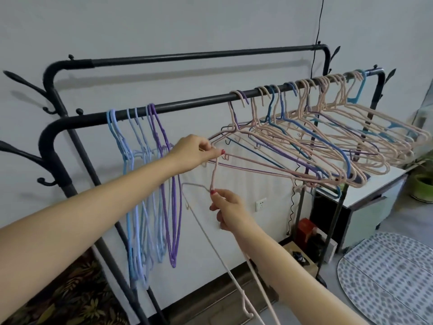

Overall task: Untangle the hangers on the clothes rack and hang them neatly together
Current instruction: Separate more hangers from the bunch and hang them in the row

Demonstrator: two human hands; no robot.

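Pale pink wire hanger (230,249) hangs low in front of the black metal clothes rack (187,103), its neck pinched by the right hand (230,211) while its hook reaches up to the left hand (195,152), whose fingertips pinch it against the near corner of the tangled pink, blue and purple hangers (316,141) splayed along the right half of the rail. Left of the hands, a neat bunch of light blue and purple hangers (150,188) hangs straight down. Far right stand a white cabinet (365,207) and a patterned oval mat (389,277).
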